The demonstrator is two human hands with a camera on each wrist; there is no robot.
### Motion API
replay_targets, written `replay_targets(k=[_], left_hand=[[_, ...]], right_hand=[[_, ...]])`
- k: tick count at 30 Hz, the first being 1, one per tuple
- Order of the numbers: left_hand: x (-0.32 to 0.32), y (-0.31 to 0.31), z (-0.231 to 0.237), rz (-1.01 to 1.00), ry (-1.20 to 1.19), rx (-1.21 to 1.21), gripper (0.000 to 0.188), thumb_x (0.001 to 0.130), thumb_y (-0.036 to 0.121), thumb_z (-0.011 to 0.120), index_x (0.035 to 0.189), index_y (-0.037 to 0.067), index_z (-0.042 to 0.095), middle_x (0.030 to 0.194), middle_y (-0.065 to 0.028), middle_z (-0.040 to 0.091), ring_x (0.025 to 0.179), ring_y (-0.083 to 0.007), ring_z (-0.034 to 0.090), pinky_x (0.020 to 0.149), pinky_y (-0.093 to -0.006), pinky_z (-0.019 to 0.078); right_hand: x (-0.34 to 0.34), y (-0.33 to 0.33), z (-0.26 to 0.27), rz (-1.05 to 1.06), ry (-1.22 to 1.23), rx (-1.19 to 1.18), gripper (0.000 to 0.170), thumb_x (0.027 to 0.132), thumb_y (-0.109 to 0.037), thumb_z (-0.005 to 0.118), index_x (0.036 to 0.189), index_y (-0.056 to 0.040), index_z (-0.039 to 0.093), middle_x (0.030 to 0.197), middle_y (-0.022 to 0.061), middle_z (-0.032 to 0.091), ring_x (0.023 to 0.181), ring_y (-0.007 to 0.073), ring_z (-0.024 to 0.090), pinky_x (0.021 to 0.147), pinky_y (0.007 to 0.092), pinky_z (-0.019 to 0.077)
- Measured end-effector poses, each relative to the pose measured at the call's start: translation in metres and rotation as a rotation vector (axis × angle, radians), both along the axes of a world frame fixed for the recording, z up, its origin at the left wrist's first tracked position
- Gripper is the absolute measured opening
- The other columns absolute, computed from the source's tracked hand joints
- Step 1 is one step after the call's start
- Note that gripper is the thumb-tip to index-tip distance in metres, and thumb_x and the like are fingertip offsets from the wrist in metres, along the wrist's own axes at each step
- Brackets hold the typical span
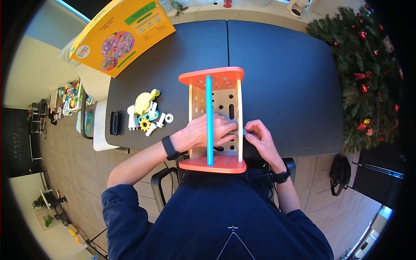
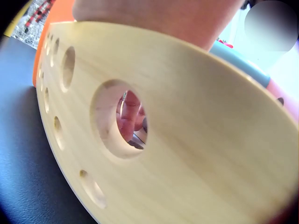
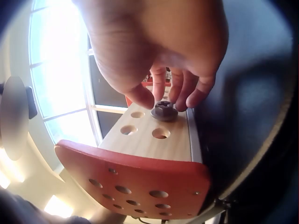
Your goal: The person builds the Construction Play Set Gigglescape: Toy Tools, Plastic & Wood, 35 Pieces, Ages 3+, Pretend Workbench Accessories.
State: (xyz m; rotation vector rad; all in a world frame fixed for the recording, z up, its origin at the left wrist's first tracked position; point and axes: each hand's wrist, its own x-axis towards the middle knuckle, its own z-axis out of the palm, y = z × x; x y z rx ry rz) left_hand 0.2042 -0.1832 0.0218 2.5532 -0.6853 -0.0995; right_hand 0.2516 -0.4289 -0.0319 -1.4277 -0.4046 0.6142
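A wooden box with red end panels and a blue rod across its top stands at the table's near edge. Inside it, my left hand curls its fingers round a small grey piece at the right wall; a hole in the pale side panel shows these fingers in the left wrist view. Outside that wall, my right hand has thumb and fingertips around a grey hexagonal bolt head, which sits against the holed wood. The left hand partly hides the grey piece inside.
Left of the box lie a yellow toy, a yellow gear, several white pieces and a black case. A yellow carton stands at the back left. A decorated tree is beyond the table's right side.
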Motion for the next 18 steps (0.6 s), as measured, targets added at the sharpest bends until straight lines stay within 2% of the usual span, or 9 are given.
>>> replay_targets(k=[2, 4, 6, 8, 10, 13, 16, 18], left_hand=[[0.0, -0.001, 0.001, -0.005, -0.012, -0.002, 0.027, 0.102, 0.036, 0.07, 0.109, 0.009, 0.069, 0.077, -0.0142, 0.069, 0.078, -0.0352, 0.072, 0.072, -0.0479, 0.058], [-0.001, 0.0, 0.002, -0.002, -0.018, 0.001, 0.027, 0.102, 0.035, 0.07, 0.11, 0.009, 0.069, 0.077, -0.014, 0.069, 0.078, -0.0352, 0.071, 0.072, -0.0477, 0.058], [-0.001, 0.0, 0.002, 0.001, -0.023, 0.002, 0.027, 0.102, 0.035, 0.07, 0.111, 0.009, 0.07, 0.078, -0.0141, 0.069, 0.078, -0.0351, 0.071, 0.073, -0.0476, 0.0582], [-0.001, -0.001, 0.002, 0.005, -0.023, -0.002, 0.027, 0.102, 0.035, 0.07, 0.111, 0.009, 0.07, 0.078, -0.0142, 0.069, 0.079, -0.0351, 0.072, 0.073, -0.0475, 0.0583], [-0.001, -0.001, 0.003, 0.011, -0.017, -0.009, 0.027, 0.102, 0.034, 0.07, 0.112, 0.009, 0.07, 0.078, -0.0142, 0.069, 0.079, -0.035, 0.072, 0.074, -0.0474, 0.0584], [-0.002, -0.002, 0.012, 0.016, 0.065, 0.014, 0.029, 0.103, 0.033, 0.066, 0.104, 0.004, 0.065, 0.088, -0.0165, 0.074, 0.086, -0.0375, 0.073, 0.085, -0.0486, 0.0594], [-0.001, -0.002, 0.013, 0.001, 0.06, 0.008, 0.029, 0.103, 0.033, 0.066, 0.104, 0.003, 0.065, 0.088, -0.0164, 0.074, 0.087, -0.0374, 0.073, 0.085, -0.0486, 0.0592], [-0.001, -0.002, 0.012, -0.001, 0.045, 0.001, 0.029, 0.103, 0.032, 0.067, 0.104, 0.003, 0.065, 0.088, -0.0163, 0.074, 0.087, -0.0372, 0.073, 0.085, -0.0486, 0.0589]], right_hand=[[0.003, 0.001, 0.001, 0.05, 0.042, -0.013, 0.016, 0.113, -0.018, 0.058, 0.11, -0.0035, 0.061, 0.083, -0.0036, 0.06, 0.074, 0.0085, 0.06, 0.069, 0.0274, 0.0477], [0.01, 0.001, 0.003, 0.109, 0.17, -0.14, 0.016, 0.113, -0.019, 0.058, 0.11, -0.0035, 0.061, 0.083, -0.0033, 0.06, 0.074, 0.0088, 0.061, 0.069, 0.0275, 0.0484], [0.02, -0.002, 0.003, 0.213, 0.201, -0.399, 0.017, 0.113, -0.019, 0.057, 0.11, -0.0034, 0.061, 0.083, -0.0033, 0.06, 0.074, 0.0082, 0.06, 0.069, 0.027, 0.0482], [0.021, -0.002, 0.012, 0.248, 0.181, -0.551, 0.017, 0.113, -0.02, 0.057, 0.111, -0.003, 0.061, 0.083, -0.0021, 0.06, 0.074, 0.008, 0.06, 0.069, 0.0271, 0.0479], [0.012, 0.001, 0.025, 0.216, 0.11, -0.594, 0.018, 0.113, -0.02, 0.057, 0.112, -0.0025, 0.061, 0.083, 0.0003, 0.06, 0.074, 0.008, 0.06, 0.069, 0.0278, 0.0477], [-0.006, 0.004, 0.015, -0.092, 0.006, -0.146, 0.018, 0.113, -0.019, 0.058, 0.113, -0.0012, 0.06, 0.082, 0.0052, 0.059, 0.075, 0.0104, 0.06, 0.068, 0.0311, 0.0477], [-0.002, -0.003, 0.008, 0.05, -0.036, -0.193, 0.016, 0.111, -0.016, 0.059, 0.115, -0.0006, 0.059, 0.081, 0.0072, 0.056, 0.077, 0.0123, 0.059, 0.07, 0.0326, 0.0489], [-0.003, 0.003, 0.011, 0.056, -0.112, -0.315, 0.02, 0.112, -0.019, 0.056, 0.116, 0.0004, 0.059, 0.08, 0.0112, 0.059, 0.075, 0.0197, 0.064, 0.069, 0.0368, 0.0511]])
